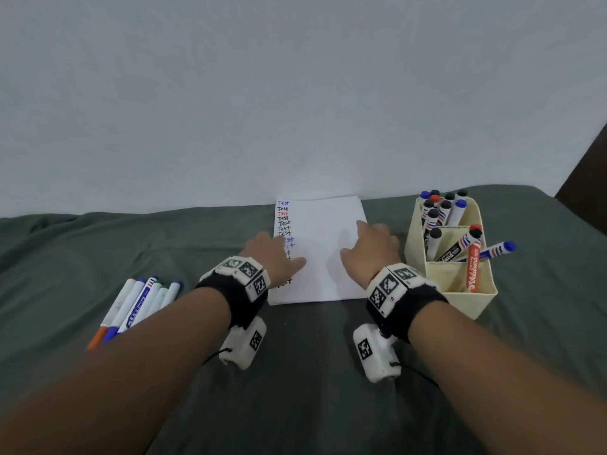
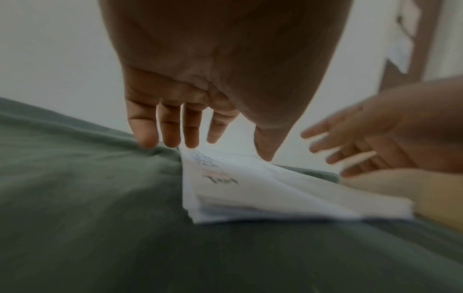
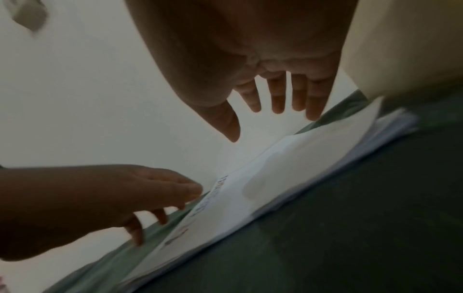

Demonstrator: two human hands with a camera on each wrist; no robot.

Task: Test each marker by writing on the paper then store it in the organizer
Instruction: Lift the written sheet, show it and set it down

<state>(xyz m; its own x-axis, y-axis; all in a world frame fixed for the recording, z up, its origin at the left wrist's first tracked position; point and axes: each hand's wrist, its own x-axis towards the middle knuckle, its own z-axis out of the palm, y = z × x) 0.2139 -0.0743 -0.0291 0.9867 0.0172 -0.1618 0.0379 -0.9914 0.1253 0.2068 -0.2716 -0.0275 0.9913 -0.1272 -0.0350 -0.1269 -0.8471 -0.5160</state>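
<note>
Judging by the "Test" lines on the paper (image 1: pixel 323 257), most markers fill the organizer (image 1: pixel 460 280); five untested markers (image 1: pixel 138 303) remain near the bedsheet's left edge; left hand (image 1: pixel 274 257) and right hand (image 1: pixel 371 251) hover spread, empty.

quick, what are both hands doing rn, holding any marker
Left hand: open, fingers straight, over the paper's left edge, no marker.
Right hand: open, fingers spread above the paper, no marker.

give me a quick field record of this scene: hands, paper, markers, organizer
left hand: open, over paper's left edge
right hand: open, over paper's right side
paper: white stack on green cloth, column of "Test" words down its left side
loose markers: lying left of paper
organizer: cream, right of paper, holds many markers
</note>
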